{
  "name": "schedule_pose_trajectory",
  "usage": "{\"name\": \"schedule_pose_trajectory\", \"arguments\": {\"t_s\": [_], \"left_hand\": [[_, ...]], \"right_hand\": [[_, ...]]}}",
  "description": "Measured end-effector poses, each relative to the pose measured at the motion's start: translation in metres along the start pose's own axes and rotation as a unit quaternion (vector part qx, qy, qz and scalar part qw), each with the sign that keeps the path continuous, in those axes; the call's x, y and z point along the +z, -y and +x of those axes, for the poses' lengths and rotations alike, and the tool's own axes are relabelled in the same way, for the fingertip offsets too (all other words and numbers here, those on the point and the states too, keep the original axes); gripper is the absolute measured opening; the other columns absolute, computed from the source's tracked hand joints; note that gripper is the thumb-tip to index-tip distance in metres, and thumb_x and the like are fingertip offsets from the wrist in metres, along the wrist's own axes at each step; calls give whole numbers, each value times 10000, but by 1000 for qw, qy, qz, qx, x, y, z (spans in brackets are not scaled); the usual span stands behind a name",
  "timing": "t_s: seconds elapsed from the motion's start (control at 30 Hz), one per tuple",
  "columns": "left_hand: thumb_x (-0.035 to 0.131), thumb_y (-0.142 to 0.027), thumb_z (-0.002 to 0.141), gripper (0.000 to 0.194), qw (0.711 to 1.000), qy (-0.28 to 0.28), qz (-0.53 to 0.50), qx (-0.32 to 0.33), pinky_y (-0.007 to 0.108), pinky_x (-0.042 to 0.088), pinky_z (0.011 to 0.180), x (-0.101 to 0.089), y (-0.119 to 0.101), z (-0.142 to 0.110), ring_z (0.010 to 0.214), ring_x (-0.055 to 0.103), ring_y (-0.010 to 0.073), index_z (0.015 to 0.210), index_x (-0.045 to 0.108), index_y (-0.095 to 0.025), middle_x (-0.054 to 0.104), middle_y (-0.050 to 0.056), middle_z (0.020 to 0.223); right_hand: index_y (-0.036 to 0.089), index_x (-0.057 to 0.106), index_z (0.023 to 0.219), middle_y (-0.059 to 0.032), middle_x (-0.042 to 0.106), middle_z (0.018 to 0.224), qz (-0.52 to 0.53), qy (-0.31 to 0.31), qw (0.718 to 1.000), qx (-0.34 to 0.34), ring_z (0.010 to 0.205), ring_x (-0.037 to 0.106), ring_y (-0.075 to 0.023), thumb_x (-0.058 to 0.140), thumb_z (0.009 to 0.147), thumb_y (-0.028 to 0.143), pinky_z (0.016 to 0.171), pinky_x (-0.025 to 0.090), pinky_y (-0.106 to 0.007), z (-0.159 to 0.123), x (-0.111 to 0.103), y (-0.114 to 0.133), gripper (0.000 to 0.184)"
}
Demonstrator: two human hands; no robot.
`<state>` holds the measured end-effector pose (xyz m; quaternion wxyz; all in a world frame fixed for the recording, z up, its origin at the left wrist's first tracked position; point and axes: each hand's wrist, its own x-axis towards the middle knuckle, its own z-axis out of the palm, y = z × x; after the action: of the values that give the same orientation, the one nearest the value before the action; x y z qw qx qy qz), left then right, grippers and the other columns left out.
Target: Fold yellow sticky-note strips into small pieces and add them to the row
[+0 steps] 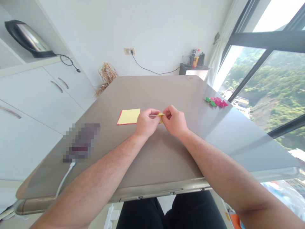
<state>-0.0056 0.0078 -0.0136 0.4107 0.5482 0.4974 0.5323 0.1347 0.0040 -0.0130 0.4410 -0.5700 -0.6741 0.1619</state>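
Two hands, left hand and right hand, pinch a small yellow paper between closed fingertips above the desk, right of the yellow pad.

Phone-like item on the table: pixelated, details unreadable. Yellow paper piece: largely covered by the fingers, folds too small to determine. Yellow pad: right edge partly behind the left hand. Both forearms: cut off by the lower frame.

From the head, one close view looks forward and down over the counter. The wall stands at twelve o'clock.
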Motion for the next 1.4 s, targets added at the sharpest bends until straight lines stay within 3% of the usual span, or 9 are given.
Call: {"name": "schedule_pose_trajectory", "arguments": {"t_s": [0.3, 0.47, 0.57, 0.67, 0.83, 1.07, 1.27, 1.4], "left_hand": [[769, -178, 647, 215, 996, -3, -83, -35, 392, 628, 810, 1, -5, -2, 817, 716, 195, 852, 709, -163, 723, 34, 844], [797, -177, 632, 294, 999, 10, -53, 3, 387, 602, 853, 0, -5, -2, 910, 716, 220, 907, 693, -175, 736, 51, 923], [788, -225, 673, 292, 994, 26, -101, 8, 402, 602, 880, 0, -8, -3, 965, 713, 229, 944, 689, -176, 736, 55, 968], [727, -311, 760, 225, 984, 29, -173, -30, 409, 616, 834, -1, -11, -3, 945, 720, 227, 926, 684, -166, 731, 61, 984], [757, -392, 775, 295, 975, 49, -188, -104, 390, 605, 801, -5, -12, 1, 785, 732, 196, 927, 693, -146, 745, 67, 860], [833, -274, 697, 275, 965, 32, -250, -73, 394, 583, 901, -8, -8, 4, 843, 732, 175, 899, 703, -140, 754, 49, 873], [867, -284, 666, 319, 969, 45, -243, -24, 422, 570, 940, -9, -11, 1, 913, 741, 209, 905, 711, -142, 774, 71, 925], [874, -311, 655, 342, 978, 27, -205, 5, 415, 574, 916, -8, -8, 1, 911, 735, 213, 912, 711, -155, 772, 67, 929]], "right_hand": [[250, 512, 811, 34, 653, 707, 9, -1, 1000, -1, 622, 579, -144, 563, 804, 273, 602, 418, -280, -3, -3, 3, 56], [251, 497, 838, 29, 659, 739, 21, -9, 1000, 11, 647, 588, -146, 597, 804, 293, 631, 426, -287, -3, -3, 3, 114], [249, 491, 827, 35, 645, 721, 35, -29, 999, 6, 625, 563, -136, 580, 834, 309, 625, 422, -278, -2, -3, 1, 107], [240, 500, 785, 38, 617, 691, 30, -51, 998, -30, 629, 545, -130, 569, 853, 292, 641, 423, -271, -2, -3, -2, 110], [226, 608, 788, 7, 658, 785, 4, -56, 993, -106, 708, 571, -136, 525, 875, 189, 693, 443, -275, -1, -2, -5, 126], [260, 760, 907, -57, 683, 1052, 55, -64, 987, -138, 981, 625, -192, 570, 882, 206, 794, 516, -315, -4, -3, 1, 199], [256, 782, 958, -4, 562, 837, 118, -21, 989, -88, 691, 506, -126, 661, 803, 244, 673, 480, -283, -5, -8, 8, 196], [242, 766, 888, 27, 518, 738, 154, 25, 986, -52, 633, 449, -111, 713, 795, 360, 630, 433, -276, -4, -10, 8, 160]]}}
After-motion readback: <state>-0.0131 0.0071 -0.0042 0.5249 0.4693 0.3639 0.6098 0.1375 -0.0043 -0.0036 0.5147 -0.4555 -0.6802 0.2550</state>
